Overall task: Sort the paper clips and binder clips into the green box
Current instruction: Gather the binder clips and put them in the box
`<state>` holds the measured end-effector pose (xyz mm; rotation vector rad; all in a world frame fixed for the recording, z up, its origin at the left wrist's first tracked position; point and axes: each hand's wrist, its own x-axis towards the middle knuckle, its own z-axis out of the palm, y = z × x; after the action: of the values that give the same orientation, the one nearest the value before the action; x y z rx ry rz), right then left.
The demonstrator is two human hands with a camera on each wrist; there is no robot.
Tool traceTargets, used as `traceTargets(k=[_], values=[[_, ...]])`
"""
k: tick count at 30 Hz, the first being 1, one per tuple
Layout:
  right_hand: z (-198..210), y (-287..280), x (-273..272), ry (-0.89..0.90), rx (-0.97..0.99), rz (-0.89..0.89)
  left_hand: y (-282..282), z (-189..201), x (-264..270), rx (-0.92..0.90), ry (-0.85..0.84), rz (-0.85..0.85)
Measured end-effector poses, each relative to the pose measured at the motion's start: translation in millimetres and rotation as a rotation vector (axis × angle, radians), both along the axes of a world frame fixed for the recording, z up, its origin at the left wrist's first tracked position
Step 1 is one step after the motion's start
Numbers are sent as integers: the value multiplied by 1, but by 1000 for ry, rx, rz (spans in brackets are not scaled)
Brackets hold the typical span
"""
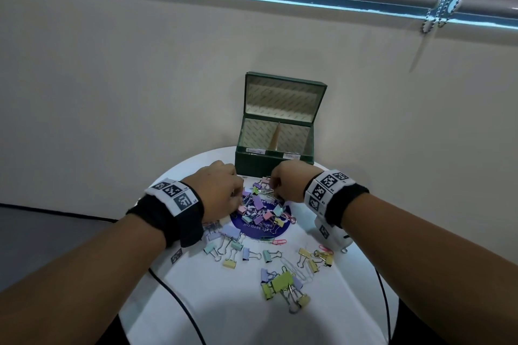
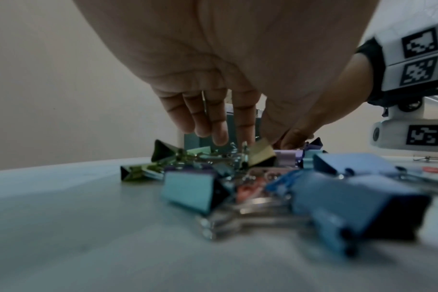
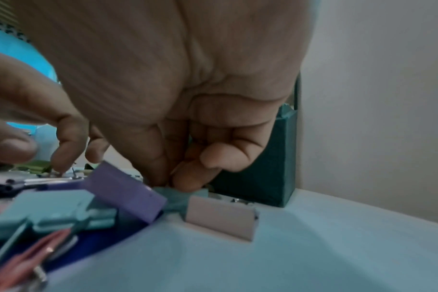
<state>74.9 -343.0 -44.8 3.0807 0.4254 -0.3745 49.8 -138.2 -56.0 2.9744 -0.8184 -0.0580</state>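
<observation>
Binder clips [image 1: 263,209] heaped on a round white worktop [image 1: 232,302].
Green box [image 1: 276,143] at twelve o'clock against a beige wall; left hand [image 1: 221,187] relaxed, right hand [image 1: 286,183] curled, grip unclear.

green box [image 1: 276,161]: dark green, lid open & upright, pale lined inside, divider makes 2 compartments, 2 small white labels on front rim; at far edge of counter [image 1: 229,302].
binder clips [image 1: 259,209]: pastel purple, blue, mint, yellow, pink; heaped just in front of box, more scattered nearer.
paper clips [image 1: 280,241]: few coloured ones, mixed among binder clips.
</observation>
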Motion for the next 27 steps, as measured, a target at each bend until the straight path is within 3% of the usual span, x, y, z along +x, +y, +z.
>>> traceTargets(k=[12, 21, 27], values=[[3, -3, -1, 30, 111, -87, -1, -6, 0, 46, 81, -62], [-10, 5, 10, 45, -80, -103, -2, 1, -3, -24, 23, -78], [-4, 2, -1, 47, 32, -70, -2, 1, -4, 13, 16, -109]])
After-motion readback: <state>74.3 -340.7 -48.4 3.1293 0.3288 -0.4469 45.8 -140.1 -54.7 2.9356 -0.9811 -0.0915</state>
